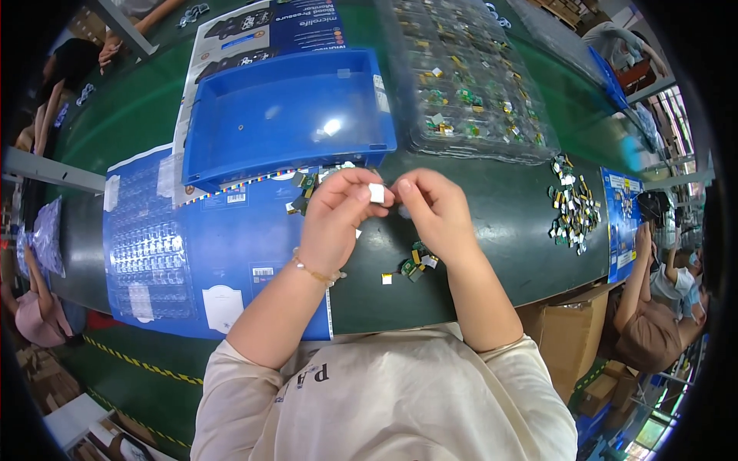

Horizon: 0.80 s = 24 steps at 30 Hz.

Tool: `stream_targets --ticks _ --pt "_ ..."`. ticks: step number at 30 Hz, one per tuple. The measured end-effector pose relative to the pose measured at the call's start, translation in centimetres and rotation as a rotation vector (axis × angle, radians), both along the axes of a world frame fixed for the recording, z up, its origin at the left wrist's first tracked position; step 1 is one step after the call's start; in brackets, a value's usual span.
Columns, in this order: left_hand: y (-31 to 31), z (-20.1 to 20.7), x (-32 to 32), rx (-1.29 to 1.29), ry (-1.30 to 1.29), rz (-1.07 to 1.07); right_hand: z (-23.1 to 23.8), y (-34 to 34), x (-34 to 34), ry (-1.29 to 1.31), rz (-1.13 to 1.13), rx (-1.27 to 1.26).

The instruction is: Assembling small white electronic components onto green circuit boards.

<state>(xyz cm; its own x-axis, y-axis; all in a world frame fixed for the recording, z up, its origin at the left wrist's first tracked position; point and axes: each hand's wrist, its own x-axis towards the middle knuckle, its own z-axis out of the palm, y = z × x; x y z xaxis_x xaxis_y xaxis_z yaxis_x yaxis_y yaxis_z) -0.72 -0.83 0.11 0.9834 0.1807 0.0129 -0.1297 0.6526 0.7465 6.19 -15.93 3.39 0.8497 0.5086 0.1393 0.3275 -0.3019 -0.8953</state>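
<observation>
My left hand (344, 211), with a beaded bracelet at its wrist, pinches a small white square piece (377, 193) between thumb and fingers. Close beside it, my right hand (437, 211) has its thumb and forefinger pressed together at the piece's right side. Whatever lies between those right fingertips is too small to make out. Below the hands, a small pile of green circuit boards (419, 260) with white and yellow parts lies on the dark table, a single white-and-yellow piece (387, 279) beside it. More small boards (307, 189) lie just left of my left hand, partly hidden by it.
A blue plastic bin (284, 73) stands beyond my left hand. Stacked clear trays (477, 92) with small boards stand at the far right. A larger board pile (573, 207) lies right. Clear blister trays (150, 238) rest on blue printed sheets (231, 269). Co-workers sit at both sides.
</observation>
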Motion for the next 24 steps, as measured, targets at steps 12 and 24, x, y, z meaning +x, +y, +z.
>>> stream_targets --ticks 12,24 --pt "1.9 0.3 0.8 0.144 0.106 -0.253 -1.9 -1.1 0.4 0.163 0.052 0.106" --pt "1.5 1.3 0.4 0.155 -0.037 -0.198 -1.6 -1.2 0.2 0.168 0.017 0.190"
